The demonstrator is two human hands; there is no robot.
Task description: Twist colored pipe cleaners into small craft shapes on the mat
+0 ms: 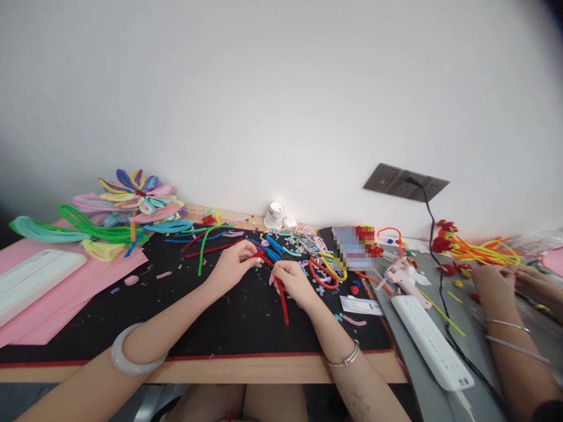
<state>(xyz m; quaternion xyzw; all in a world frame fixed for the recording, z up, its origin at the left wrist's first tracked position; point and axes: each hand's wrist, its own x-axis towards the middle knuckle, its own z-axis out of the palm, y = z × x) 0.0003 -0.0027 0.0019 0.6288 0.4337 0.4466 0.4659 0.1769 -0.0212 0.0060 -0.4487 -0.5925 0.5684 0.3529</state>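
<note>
My left hand [235, 261] is closed, its thumb and fingertips pinching a red pipe cleaner near the middle of the black mat [176, 316]. Close beside it, my right hand [290, 281] is closed on the red pipe cleaner [282, 302], whose free end hangs down below my fingers toward me. Whether both hands hold one single piece is hidden by the fingers. Just beyond my hands lie blue pipe cleaners [273, 249]. A green pipe cleaner [202, 252] lies left of them, with more red and blue lengths around it.
Left are colourful pipe cleaner bundles [132, 202] and a white box-like item [37, 278] on pink sheets. A paper cup [275, 215] stands by the wall, near scattered clippings. Right are a glue gun [407, 280], a power strip [433, 340] and another person's hands [495, 281].
</note>
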